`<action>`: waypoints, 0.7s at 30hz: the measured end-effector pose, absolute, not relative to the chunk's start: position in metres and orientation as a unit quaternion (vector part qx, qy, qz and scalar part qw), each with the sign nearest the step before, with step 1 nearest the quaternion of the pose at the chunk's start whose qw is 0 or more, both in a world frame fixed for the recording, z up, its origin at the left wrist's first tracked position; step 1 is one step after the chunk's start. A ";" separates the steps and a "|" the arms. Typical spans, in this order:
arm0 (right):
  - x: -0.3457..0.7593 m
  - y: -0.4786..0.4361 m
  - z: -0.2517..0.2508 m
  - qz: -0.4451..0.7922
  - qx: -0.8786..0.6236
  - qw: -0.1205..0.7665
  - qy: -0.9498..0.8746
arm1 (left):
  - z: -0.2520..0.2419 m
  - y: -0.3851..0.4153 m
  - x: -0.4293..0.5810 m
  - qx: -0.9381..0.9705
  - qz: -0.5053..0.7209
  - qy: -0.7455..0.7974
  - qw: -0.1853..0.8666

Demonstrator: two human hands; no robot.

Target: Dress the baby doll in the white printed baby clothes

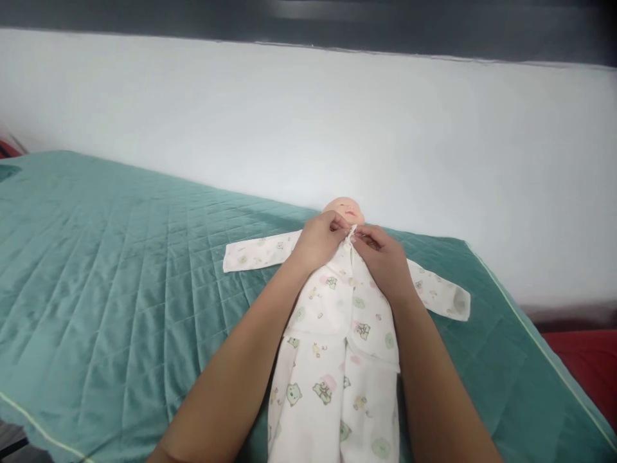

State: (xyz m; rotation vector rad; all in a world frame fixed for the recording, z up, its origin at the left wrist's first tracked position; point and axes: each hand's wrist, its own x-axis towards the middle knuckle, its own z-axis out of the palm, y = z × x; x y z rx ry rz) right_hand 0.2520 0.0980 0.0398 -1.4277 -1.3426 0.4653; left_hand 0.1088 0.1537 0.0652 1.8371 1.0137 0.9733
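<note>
A baby doll (348,207) lies on its back, its head toward the wall. It wears a white baby jacket (332,299) printed with small bears, its sleeves spread to both sides. White trousers (313,399) in the same print cover the legs. At the neckline my left hand (322,239) pinches one side of the jacket's collar, just below the doll's chin. My right hand (383,254) pinches the collar's other side, close to the left fingertips. The two front edges meet between my fingers; any fastener there is too small to make out.
A green quilted cover (144,270) with a pale yellow edge lies under the doll. The white wall (241,116) rises directly behind the head, with a dark band (308,22) above. Something red (588,360) stands beyond the cover's right edge.
</note>
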 end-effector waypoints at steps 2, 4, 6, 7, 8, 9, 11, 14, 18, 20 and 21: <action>0.252 0.098 0.041 0.217 -0.609 0.524 -0.555 | 0.067 0.153 0.108 0.729 0.379 0.402 0.404; 0.253 0.099 0.042 0.232 -0.613 0.513 -0.554 | 0.069 0.151 0.107 0.728 0.369 0.404 0.412; 0.253 0.099 0.042 0.239 -0.612 0.504 -0.560 | 0.072 0.149 0.107 0.723 0.360 0.409 0.425; 0.253 0.099 0.042 0.241 -0.611 0.501 -0.563 | 0.072 0.148 0.107 0.720 0.356 0.413 0.429; 0.253 0.099 0.042 0.242 -0.610 0.499 -0.566 | 0.073 0.147 0.108 0.717 0.356 0.417 0.431; 0.253 0.099 0.042 0.243 -0.608 0.499 -0.567 | 0.073 0.146 0.108 0.715 0.357 0.420 0.430; 0.252 0.099 0.043 0.245 -0.608 0.500 -0.566 | 0.072 0.146 0.109 0.711 0.362 0.427 0.426; 0.251 0.098 0.044 0.249 -0.608 0.503 -0.561 | 0.071 0.147 0.110 0.707 0.362 0.436 0.423; 0.250 0.098 0.044 0.251 -0.622 0.498 -0.550 | 0.071 0.147 0.108 0.716 0.361 0.431 0.413; 0.251 0.098 0.044 0.243 -0.635 0.487 -0.548 | 0.072 0.147 0.107 0.730 0.348 0.427 0.404; 0.251 0.098 0.043 0.238 -0.639 0.484 -0.549 | 0.072 0.147 0.106 0.736 0.341 0.428 0.400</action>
